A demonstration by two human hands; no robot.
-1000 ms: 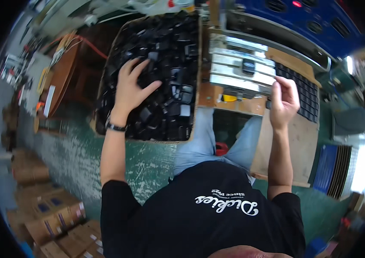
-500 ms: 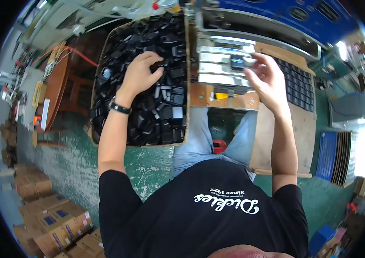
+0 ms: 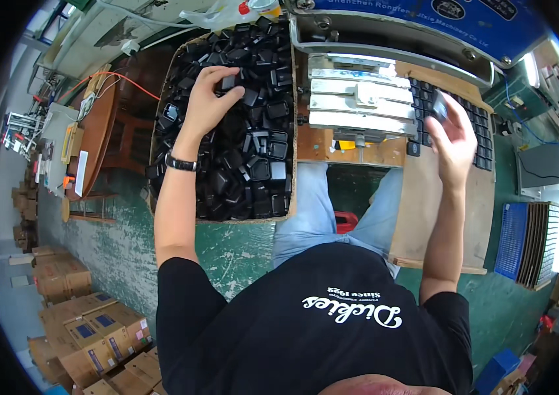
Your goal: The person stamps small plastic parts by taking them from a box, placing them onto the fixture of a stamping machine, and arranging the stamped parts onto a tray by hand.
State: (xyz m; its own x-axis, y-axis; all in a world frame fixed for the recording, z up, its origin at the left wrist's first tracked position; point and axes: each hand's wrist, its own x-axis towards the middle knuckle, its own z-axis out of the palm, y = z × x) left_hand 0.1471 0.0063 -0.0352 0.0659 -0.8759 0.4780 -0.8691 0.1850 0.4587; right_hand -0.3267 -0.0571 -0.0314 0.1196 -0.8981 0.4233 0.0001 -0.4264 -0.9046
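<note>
At the left, my left hand (image 3: 210, 102) is over a large cardboard box (image 3: 292, 131) heaped with small black plastic caps (image 3: 259, 171). A black cap (image 3: 228, 83) sits between its thumb and fingers. On the right, my right hand (image 3: 454, 135) pinches another black cap (image 3: 438, 105) above a board (image 3: 434, 210) where similar caps stand in rows. Between the hands lies a silver metal fixture (image 3: 332, 105) with horizontal bars and a pale raised block (image 3: 366, 95); no cap sits on that block.
A blue machine (image 3: 411, 23) with a metal frame stands behind the fixture. A yellow object (image 3: 345, 145) lies below the fixture. A red object (image 3: 345, 222) shows between my legs. Cartons (image 3: 95, 329) are stacked at lower left, and a blue crate (image 3: 509, 240) stands far right.
My right hand has moved right, from the fixture to over the rows, carrying the cap that sat on the block. My left hand stays over the box with its fingers on a cap.
</note>
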